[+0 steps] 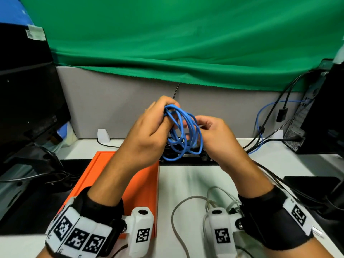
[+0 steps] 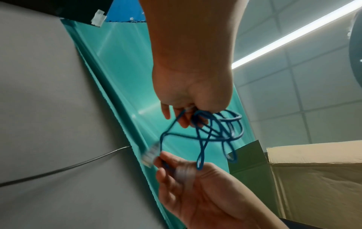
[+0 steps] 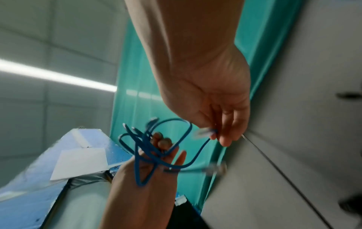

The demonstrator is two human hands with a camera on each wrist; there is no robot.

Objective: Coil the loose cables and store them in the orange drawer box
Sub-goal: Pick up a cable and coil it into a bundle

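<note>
I hold a blue network cable (image 1: pixel 183 135) in loose loops above the desk, behind the orange drawer box (image 1: pixel 143 185). My left hand (image 1: pixel 167 116) grips the top of the loops, fingers curled round the bundle (image 2: pixel 215 133). My right hand (image 1: pixel 197 125) pinches one free end of the cable. In the right wrist view its clear plug (image 3: pixel 203 132) sits between the thumb and fingers, blurred. A second clear plug (image 3: pixel 214 168) dangles from the bundle (image 3: pixel 149 148). The orange box lies under my left forearm with its flat top showing; no opening shows.
A loose grey cable (image 1: pixel 175 211) curls on the white desk (image 1: pixel 186 179) near my right wrist. Black cables (image 1: pixel 290 187) run off to the right. A monitor (image 1: pixel 28 108) stands left, a computer tower (image 1: pixel 316 112) right with another blue cable (image 1: pixel 260 116) plugged in.
</note>
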